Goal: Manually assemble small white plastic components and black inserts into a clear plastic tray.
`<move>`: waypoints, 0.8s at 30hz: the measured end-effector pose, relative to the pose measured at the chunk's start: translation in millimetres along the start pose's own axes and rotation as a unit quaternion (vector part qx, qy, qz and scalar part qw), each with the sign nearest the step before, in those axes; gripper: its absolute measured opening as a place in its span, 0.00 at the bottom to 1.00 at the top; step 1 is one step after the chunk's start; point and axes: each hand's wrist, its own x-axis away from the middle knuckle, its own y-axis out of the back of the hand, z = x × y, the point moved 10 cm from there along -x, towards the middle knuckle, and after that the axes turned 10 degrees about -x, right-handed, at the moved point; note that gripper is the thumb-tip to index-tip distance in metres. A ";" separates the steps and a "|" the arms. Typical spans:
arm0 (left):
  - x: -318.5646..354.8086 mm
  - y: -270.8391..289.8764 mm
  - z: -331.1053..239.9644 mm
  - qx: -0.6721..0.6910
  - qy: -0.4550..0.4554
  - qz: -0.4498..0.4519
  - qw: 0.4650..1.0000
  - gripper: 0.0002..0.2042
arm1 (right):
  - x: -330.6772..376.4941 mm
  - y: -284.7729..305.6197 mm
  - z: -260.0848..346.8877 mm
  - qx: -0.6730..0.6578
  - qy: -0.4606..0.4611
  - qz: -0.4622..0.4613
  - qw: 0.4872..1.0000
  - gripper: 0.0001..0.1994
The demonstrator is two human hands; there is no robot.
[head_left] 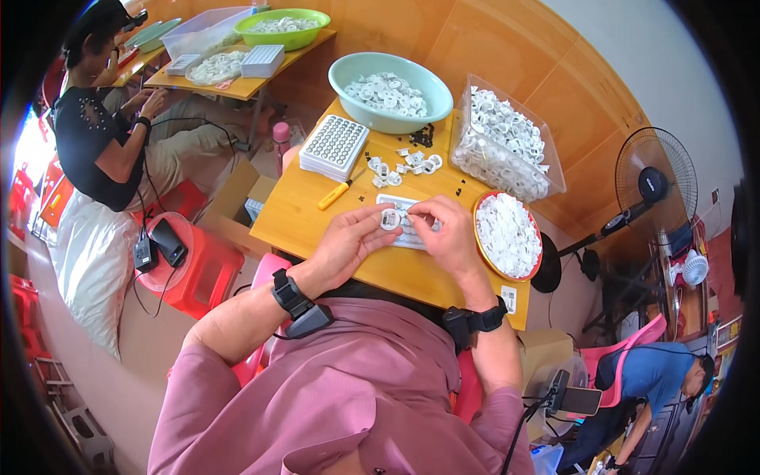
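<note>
Between thumb and fingers, my left hand (353,241) grips a small white round plastic part (390,220) with an open middle. Just to its right, the fingertips of my right hand (448,236) are pinched together; whatever they hold is too small to make out. Both hands hover over a pale tray (412,241) with small compartments, partly hidden by the fingers. Beyond the tray lies a loose group of white plastic parts (408,165), with a heap of tiny black pieces (423,136) behind it. A yellow-handled screwdriver (336,195) rests left of the tray.
A stack of white trays (334,147), a light-green basin (340,77) and a clear bin (556,176) of white parts stand at the back. A round red-rimmed container (540,255) is on the right, near a black fan (654,184). Two other people sit nearby.
</note>
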 end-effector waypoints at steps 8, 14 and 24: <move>-2.2 1.1 2.4 -0.002 -0.009 0.008 1.000 0.17 | 13.6 -17.2 56.3 0.152 0.236 -0.046 0.959 0.03; -1.5 0.3 1.9 -0.012 -0.014 0.001 1.000 0.18 | 17.4 -24.7 60.5 0.203 0.254 -0.051 0.944 0.04; 0.6 -1.1 0.9 -0.033 -0.013 -0.005 0.999 0.17 | 18.9 -26.3 53.5 0.173 0.235 -0.056 0.955 0.03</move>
